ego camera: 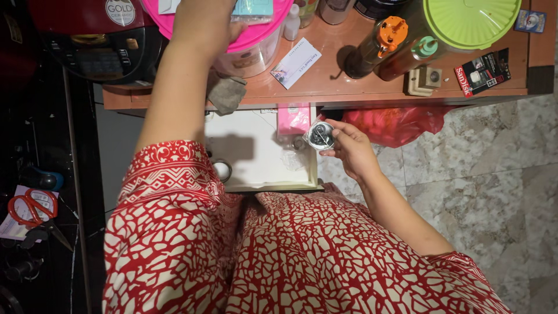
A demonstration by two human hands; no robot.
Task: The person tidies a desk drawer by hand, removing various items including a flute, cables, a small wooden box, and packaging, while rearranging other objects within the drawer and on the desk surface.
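Head view, looking down. Right hand (pixel 350 148) pinches a small round silvery item (pixel 320 135), fingers closed on its right edge, held over the right side of an open white drawer (pixel 256 157) just under the counter (pixel 349 75). Pink packet (pixel 293 118) lies in the drawer, just left of the item. Left hand (pixel 203 17) reaches far, onto the pink lid (pixel 256 32) of a clear container; its fingers are cut off by the frame, so grip can't be told. White card (pixel 295 63) right of container. Red scissors (pixel 32 208) far left.
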